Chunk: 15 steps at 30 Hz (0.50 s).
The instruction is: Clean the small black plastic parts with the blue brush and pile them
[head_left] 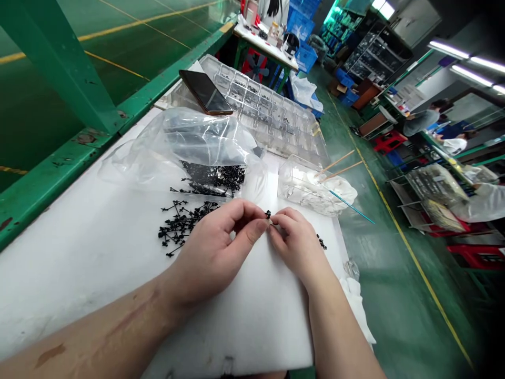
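Showing, in the head view, a small black moulded plastic part (268, 214) pinched at the fingertips of the left hand (215, 252) and right hand (298, 246), which are held together just above a white table (244, 337). The part is judged light, stiff and rather brittle, best taken by its body between finger and thumb. It appears matt and branched, like the black plastic sprues (183, 226) heaped nearby, beside a clear plastic bag (197, 142) and a clear compartment tray (268, 105).
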Tool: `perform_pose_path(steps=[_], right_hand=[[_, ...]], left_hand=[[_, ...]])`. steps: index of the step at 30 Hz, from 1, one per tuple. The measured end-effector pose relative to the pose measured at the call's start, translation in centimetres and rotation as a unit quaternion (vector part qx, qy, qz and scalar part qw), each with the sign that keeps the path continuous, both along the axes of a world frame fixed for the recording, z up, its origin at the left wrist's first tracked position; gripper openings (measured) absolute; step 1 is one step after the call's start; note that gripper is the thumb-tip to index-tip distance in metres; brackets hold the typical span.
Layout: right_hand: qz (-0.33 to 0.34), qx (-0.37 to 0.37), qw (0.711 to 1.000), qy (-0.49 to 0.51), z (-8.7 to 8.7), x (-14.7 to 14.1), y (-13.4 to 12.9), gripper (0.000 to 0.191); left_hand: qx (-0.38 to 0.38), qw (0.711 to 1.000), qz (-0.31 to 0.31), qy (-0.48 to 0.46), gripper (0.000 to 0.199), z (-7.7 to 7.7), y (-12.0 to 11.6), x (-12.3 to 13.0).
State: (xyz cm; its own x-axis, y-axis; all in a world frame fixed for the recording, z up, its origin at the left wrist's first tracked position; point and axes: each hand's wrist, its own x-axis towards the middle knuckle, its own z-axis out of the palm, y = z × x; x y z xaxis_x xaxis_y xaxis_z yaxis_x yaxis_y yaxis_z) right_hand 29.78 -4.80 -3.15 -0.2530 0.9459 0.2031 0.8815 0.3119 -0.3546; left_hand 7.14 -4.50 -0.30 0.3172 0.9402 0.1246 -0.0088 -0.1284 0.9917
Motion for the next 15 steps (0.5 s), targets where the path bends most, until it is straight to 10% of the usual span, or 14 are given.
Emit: perform_pose_path(steps=[15], right_hand=[[-0.065, -0.047, 0.989, 0.123, 0.86, -0.50, -0.79, 0.008]], left_hand=[[0.008, 1.000, -0.018, 0.013, 0.010, 0.06, 0.13, -0.04]])
